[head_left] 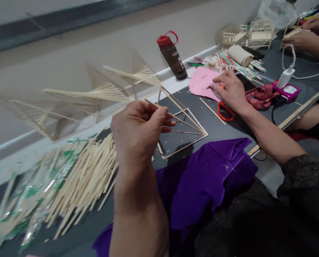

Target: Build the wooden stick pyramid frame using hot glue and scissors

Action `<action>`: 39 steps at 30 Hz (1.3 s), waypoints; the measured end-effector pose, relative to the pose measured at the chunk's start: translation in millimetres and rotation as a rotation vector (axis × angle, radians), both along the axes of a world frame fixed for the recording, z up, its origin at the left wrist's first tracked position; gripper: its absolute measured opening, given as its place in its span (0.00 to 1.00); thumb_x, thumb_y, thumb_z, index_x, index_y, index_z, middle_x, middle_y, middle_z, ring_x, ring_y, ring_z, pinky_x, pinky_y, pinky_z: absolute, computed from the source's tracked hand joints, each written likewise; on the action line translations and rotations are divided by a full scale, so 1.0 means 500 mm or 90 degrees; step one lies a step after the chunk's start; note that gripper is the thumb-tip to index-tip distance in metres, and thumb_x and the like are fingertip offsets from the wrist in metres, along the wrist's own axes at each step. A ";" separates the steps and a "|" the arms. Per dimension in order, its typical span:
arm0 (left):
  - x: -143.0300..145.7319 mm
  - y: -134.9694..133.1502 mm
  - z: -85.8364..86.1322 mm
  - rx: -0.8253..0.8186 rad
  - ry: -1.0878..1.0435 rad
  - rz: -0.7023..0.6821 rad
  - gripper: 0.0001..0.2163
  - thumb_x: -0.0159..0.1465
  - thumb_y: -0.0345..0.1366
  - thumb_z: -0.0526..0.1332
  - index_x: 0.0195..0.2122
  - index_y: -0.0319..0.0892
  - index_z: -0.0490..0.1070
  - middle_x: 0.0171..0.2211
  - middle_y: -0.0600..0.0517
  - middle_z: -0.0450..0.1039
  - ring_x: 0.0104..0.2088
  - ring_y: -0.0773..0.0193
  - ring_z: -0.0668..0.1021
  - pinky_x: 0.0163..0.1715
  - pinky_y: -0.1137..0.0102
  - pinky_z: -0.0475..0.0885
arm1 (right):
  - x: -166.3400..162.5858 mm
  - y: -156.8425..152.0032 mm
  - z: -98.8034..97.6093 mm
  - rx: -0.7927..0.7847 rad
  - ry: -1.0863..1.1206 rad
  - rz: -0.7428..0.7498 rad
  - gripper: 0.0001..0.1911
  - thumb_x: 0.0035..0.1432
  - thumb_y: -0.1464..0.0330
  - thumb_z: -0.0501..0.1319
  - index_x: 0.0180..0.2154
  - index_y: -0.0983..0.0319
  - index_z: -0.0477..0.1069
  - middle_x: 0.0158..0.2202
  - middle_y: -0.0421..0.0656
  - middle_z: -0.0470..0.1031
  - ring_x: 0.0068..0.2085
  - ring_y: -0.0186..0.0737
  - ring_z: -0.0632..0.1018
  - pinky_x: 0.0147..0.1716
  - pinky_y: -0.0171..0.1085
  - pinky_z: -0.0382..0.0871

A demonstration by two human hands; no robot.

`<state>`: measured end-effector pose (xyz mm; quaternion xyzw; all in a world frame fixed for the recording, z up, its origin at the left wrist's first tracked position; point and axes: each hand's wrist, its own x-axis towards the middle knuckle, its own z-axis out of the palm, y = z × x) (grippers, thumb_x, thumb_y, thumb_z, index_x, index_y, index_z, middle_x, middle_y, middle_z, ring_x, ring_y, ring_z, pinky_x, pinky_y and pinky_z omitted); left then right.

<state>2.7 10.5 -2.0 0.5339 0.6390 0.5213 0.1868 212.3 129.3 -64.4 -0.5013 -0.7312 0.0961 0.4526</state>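
Note:
My left hand [143, 123] pinches a thin wooden stick [179, 119] between thumb and fingers. The stick slants down to a corner of a stick frame [185, 146] that stands on the dark table; I cannot tell whether it is fixed there. Fanned rows of sticks [146, 77] rise from the frame behind my hand. My right hand [230, 89] is over the edge of a pink sheet [202, 80], fingertips drawn together. What they hold, if anything, is too small to name. Orange-handled scissors [226, 111] lie partly beneath that hand, beside one loose stick [212, 110].
Bundled and loose sticks [87, 185] cover the table's left. Purple cloth [202, 182] hangs at the front edge. A bottle [172, 57] stands by the wall. A red lanyard [262, 96], purple power adapter [289, 91] and small stick models [259, 34] are rightward, near another person's hands [298, 39].

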 end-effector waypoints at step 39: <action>-0.174 -0.074 -0.034 0.020 -0.091 0.018 0.15 0.44 0.36 0.75 0.34 0.43 0.81 0.26 0.54 0.77 0.23 0.70 0.73 0.19 0.77 0.66 | -0.207 -0.096 0.067 -0.209 -0.022 0.589 0.08 0.59 0.74 0.60 0.36 0.67 0.79 0.28 0.40 0.74 0.29 0.27 0.70 0.33 0.32 0.59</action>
